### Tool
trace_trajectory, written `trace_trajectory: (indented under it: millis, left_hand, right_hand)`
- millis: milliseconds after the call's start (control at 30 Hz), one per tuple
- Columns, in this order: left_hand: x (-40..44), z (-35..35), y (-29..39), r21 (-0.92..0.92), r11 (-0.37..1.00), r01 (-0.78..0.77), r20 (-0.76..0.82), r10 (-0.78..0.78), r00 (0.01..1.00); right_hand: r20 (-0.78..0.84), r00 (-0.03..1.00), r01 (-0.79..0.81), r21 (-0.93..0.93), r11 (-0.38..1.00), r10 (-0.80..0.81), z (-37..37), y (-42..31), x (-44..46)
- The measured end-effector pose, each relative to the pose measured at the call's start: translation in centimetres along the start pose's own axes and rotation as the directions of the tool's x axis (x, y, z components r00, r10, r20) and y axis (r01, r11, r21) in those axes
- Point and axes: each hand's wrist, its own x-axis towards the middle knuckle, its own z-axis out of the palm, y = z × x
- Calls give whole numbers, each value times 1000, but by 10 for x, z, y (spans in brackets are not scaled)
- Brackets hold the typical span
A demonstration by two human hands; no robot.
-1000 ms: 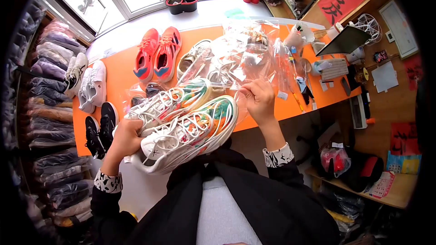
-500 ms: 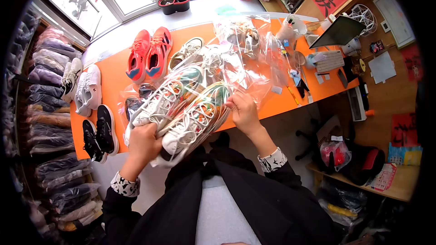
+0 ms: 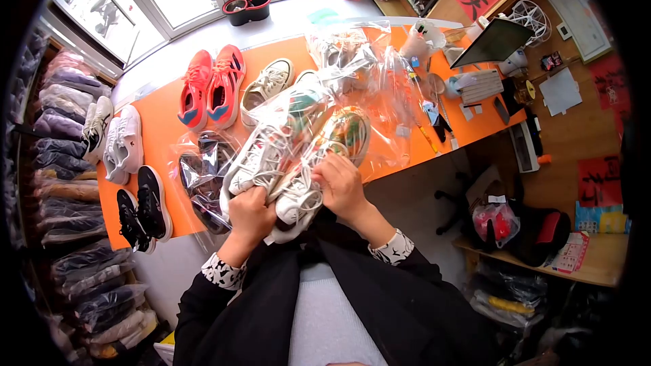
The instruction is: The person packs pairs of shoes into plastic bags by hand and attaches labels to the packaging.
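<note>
A pair of white shoes [image 3: 261, 163] with green and orange heels lies partly inside a clear plastic bag [image 3: 305, 105] at the table's front edge. My left hand [image 3: 251, 213] is closed on the shoes at their near end. Pinched fingers of my right hand [image 3: 339, 181] rest at the right shoe, on the bag's film. Left of the shoes, a dark pair in clear plastic [image 3: 207, 176] lies on the orange table [image 3: 159, 118]. Behind them stand red-pink shoes [image 3: 227, 85] and a beige pair [image 3: 271, 85].
White shoes [image 3: 125, 142] and black shoes [image 3: 154, 202] stand at the table's left. More bagged shoes [image 3: 342, 54] lie at the back, with a keyboard [image 3: 483, 86] and monitor [image 3: 491, 44] at the right. Wrapped items [image 3: 71, 190] fill the left rack.
The white shoes have turned more upright in view, and the plastic now covers more of them. Both hands have come closer together, my left hand moving right.
</note>
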Motion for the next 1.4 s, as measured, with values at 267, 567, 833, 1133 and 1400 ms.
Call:
trace_trajectory:
  millis: [267, 567, 833, 1133, 1400]
  left_hand:
    - [2, 14, 3, -162, 986, 49, -73, -61, 995]
    - [5, 17, 18, -138, 990, -1, -202, -27, 979]
    - [11, 25, 31, -131, 985, -108, -228, 76, 971]
    - [21, 37, 13, 6, 1000, -9, -323, 10, 946]
    - [23, 49, 15, -112, 994, 12, -396, -56, 916]
  right_hand:
    - [71, 989, 133, -72, 989, -128, -14, -13, -8]
    - [74, 992, -54, -477, 877, 101, -2, -42, 42]
    - [239, 936, 328, -341, 881, -257, 36, -35, 87]
    - [234, 932, 336, -276, 900, -276, 24, -65, 53]
    - [326, 820, 545, -194, 815, -471, 69, -80, 69]
